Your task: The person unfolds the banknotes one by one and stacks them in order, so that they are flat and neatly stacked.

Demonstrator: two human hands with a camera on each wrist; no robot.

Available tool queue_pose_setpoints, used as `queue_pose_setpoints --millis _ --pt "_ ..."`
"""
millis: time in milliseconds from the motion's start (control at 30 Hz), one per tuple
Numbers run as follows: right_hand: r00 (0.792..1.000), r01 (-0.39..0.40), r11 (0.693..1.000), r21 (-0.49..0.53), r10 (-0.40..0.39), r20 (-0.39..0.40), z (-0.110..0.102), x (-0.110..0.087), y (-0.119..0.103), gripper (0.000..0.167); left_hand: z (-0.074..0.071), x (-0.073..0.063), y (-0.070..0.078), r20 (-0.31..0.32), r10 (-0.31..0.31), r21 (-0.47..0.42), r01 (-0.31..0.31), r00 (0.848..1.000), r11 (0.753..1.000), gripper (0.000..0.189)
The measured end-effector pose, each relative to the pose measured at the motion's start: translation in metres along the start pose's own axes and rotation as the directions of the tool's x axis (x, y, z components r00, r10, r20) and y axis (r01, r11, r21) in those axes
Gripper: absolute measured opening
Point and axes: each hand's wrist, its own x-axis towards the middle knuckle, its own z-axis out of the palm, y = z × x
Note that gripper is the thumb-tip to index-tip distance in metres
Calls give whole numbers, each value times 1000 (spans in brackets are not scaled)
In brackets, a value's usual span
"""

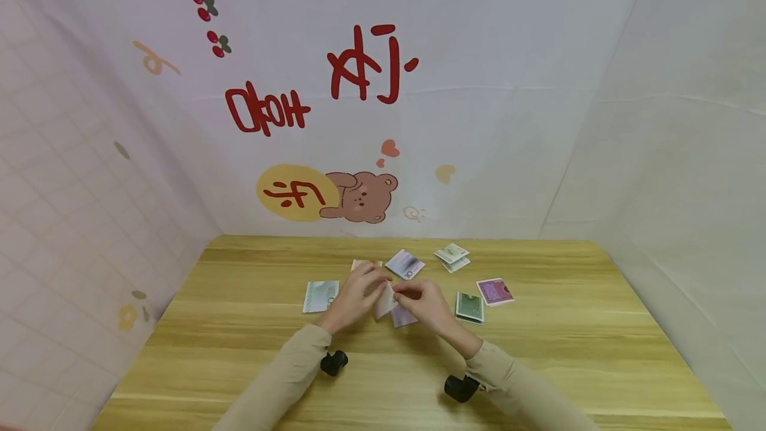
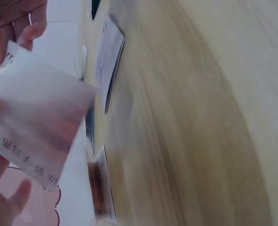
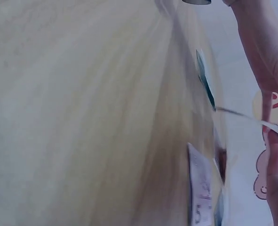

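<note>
A pale banknote (image 1: 385, 303) with a pinkish print is held up a little above the table between both hands. My left hand (image 1: 359, 291) pinches it from the left side, and my right hand (image 1: 423, 304) grips its upper right corner. Up close in the left wrist view, the banknote (image 2: 40, 113) is tilted and shows dark lettering along one edge. Edge-on, it appears as a thin strip in the right wrist view. Below the hands lies a purple banknote (image 1: 403, 316), partly hidden by the right hand.
Around the hands lie a light green note (image 1: 321, 296), an orange-beige note (image 1: 366, 263), another purple note (image 1: 405, 263), a folded pale green note (image 1: 452, 257), a dark green note (image 1: 469, 308) and a magenta note (image 1: 495, 291). A printed cloth (image 1: 479, 118) hangs behind the wooden table (image 1: 239, 324).
</note>
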Motion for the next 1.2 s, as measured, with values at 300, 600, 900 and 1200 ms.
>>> queue_pose_setpoints --millis 300,600,900,1200 --pt "992 -43 994 97 53 -111 -2 -8 -12 8 2 -2 13 -153 -220 73 233 963 970 50" --pt "966 -89 991 105 111 -233 -1 -8 12 5 6 -6 31 -231 -338 -60 333 912 941 31" --pt "988 7 992 125 12 -155 -2 -14 1 6 14 -6 46 -60 -550 -485 457 833 745 22" --pt "992 55 986 156 -36 -121 -6 -24 -32 7 17 -8 44 -16 -555 -625 425 832 655 17"
